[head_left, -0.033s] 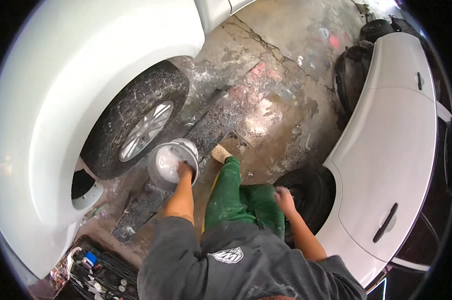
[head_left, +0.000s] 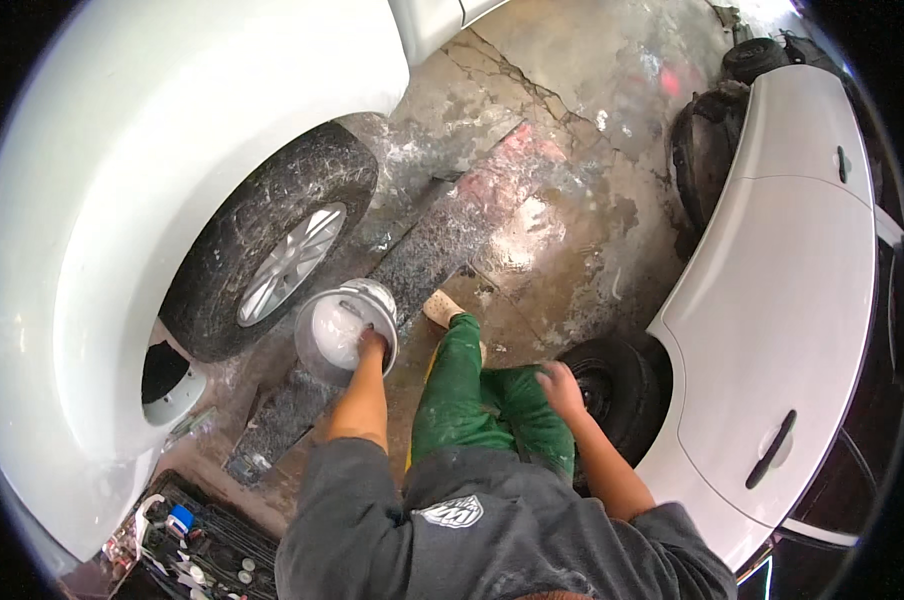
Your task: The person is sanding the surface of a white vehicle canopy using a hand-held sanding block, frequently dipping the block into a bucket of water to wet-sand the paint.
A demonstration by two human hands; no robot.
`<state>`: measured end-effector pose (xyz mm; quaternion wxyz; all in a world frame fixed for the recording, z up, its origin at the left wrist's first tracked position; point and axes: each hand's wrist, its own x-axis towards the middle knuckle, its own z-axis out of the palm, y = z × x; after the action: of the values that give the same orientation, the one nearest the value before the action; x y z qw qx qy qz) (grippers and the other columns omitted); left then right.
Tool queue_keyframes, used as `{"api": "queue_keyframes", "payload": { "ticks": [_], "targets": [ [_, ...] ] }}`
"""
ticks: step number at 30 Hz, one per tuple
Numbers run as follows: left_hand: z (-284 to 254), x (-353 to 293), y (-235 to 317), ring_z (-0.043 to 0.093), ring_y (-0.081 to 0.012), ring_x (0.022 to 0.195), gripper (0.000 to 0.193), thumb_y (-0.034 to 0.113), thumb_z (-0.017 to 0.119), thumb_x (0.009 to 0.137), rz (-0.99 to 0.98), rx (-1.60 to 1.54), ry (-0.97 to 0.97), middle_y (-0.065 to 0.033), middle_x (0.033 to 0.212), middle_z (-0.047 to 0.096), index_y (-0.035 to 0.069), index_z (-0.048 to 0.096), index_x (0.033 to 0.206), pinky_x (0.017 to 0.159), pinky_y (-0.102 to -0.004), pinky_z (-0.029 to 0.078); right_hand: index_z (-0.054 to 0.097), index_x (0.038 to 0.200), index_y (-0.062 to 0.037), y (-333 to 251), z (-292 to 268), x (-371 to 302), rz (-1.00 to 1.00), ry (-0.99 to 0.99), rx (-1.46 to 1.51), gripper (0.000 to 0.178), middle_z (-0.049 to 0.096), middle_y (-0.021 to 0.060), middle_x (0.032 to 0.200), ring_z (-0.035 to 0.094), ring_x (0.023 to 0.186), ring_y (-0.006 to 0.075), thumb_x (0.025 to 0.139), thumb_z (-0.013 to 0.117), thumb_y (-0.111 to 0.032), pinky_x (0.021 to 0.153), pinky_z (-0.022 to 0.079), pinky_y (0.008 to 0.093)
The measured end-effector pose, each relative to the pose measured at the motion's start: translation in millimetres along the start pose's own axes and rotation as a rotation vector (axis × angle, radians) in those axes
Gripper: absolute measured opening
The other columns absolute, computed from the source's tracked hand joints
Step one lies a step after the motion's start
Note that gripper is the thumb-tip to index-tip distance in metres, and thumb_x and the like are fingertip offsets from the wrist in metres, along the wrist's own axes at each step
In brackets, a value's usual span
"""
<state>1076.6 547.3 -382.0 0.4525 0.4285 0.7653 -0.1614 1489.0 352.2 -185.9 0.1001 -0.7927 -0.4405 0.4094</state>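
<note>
My left hand [head_left: 372,342] reaches down into a grey bucket [head_left: 317,365] at its right inner side. Cloudy whitish liquid [head_left: 337,330] fills part of this bucket, and the fingers are dark and partly hidden there. A second pale rim [head_left: 374,292] shows at its far side. By my right thigh, my right hand [head_left: 560,388] hangs in front of the green trousers [head_left: 450,400], its fingers curled in and nothing visible in them.
A white car body [head_left: 62,270] with a dusty tyre [head_left: 312,180] stands on the left. On the right is another pale car [head_left: 762,270] with a dark wheel [head_left: 612,385]. A long dark board [head_left: 432,235] lies on wet, cracked concrete [head_left: 532,60]. A cluttered tray [head_left: 212,545] sits lower left.
My right hand has shifted slightly left and up toward my thigh. My left hand stays in the bucket, almost unmoved.
</note>
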Motion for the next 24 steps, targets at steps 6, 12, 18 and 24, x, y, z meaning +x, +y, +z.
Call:
{"api": "queue_keyframes", "payload": {
  "ticks": [6,12,18,24],
  "targets": [
    [-10.1,-5.9,-39.7,0.063,-0.0415,0.121,0.048,0.032,0.039,0.106,0.398,0.254,-0.031,-0.0270,0.137,0.061,-0.002,0.065,0.129,0.104,-0.0491,0.049,0.051,0.141,0.0032,-205.3,84.4,127.0,-0.293,-0.423,0.081,0.068,0.055,0.0276,0.141,0.058,0.127,0.0425,0.095,0.069,-0.044,0.102,0.049,0.0494],
    [-113.8,-149.2,23.4,0.038,-0.0445,0.144,0.050,0.038,0.051,0.105,0.072,0.085,0.275,-0.0249,0.156,0.043,-0.005,0.068,0.125,0.117,-0.0503,0.035,0.041,0.143,0.0010,-273.7,134.1,173.8,-0.138,-0.631,-0.103,0.066,0.062,0.0320,0.128,0.063,0.117,0.0453,0.095,0.065,-0.037,0.097,0.052,0.0523],
    [-97.3,-109.6,-43.8,0.034,-0.0464,0.145,0.051,0.033,0.058,0.102,-0.104,-0.067,0.608,-0.0263,0.158,0.039,-0.009,0.062,0.133,0.118,-0.0513,0.033,0.044,0.134,0.0035,-274.7,168.7,176.8,-0.173,-0.704,-0.138,0.049,0.069,0.0332,0.112,0.066,0.108,0.0496,0.091,0.058,-0.017,0.094,0.052,0.0555],
    [-115.3,-104.2,-20.7,0.063,-0.0416,0.115,0.050,0.033,0.065,0.100,-0.254,-0.666,0.505,-0.0253,0.130,0.065,-0.008,0.059,0.129,0.099,-0.0471,0.046,0.048,0.131,0.0019,-264.1,142.7,198.9,-0.152,-0.648,-0.095,0.046,0.069,0.0328,0.109,0.067,0.106,0.0502,0.090,0.058,-0.018,0.091,0.052,0.0569]
  ]
}}
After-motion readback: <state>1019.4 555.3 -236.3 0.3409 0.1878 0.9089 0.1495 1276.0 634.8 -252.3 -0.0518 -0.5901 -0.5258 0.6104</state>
